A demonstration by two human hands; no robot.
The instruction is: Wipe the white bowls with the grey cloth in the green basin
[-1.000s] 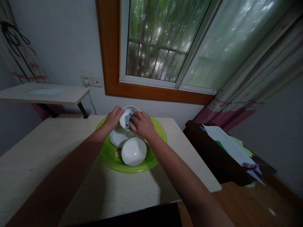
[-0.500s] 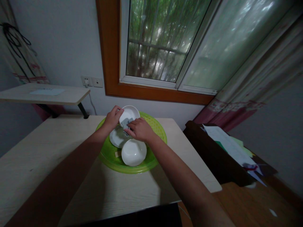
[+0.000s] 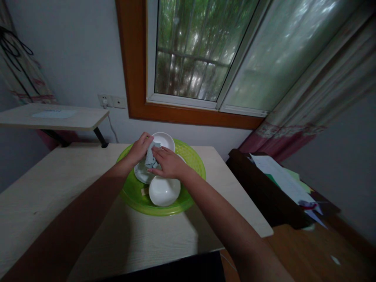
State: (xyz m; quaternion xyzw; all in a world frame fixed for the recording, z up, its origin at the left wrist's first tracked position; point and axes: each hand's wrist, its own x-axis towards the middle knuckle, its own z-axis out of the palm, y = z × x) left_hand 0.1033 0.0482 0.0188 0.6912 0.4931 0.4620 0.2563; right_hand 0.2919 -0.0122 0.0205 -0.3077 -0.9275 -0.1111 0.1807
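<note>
My left hand (image 3: 141, 146) grips the rim of a white bowl (image 3: 165, 139) on its left side, holding it tilted over a round green basin (image 3: 164, 211). Against the bowl's near edge my right hand (image 3: 168, 161) presses a grey cloth (image 3: 152, 156), its fingers laid over the cloth. A second white bowl (image 3: 164, 192) sits in the front of the basin. Beneath the cloth lies a white dish (image 3: 141, 172), partly covered by it and by my hand. A small tan piece (image 3: 145, 191) rests left of the front bowl.
The basin stands on a pale wooden table (image 3: 96, 219). A raised shelf (image 3: 58, 117) occupies the table's back left. Behind are a window (image 3: 194, 58) and wall sockets (image 3: 111, 101). At right, papers (image 3: 273, 168) lie on a dark piece of furniture.
My right hand has moved slightly left with the cloth, from inside the bowl to its near left edge. The left hand keeps its hold on the bowl.
</note>
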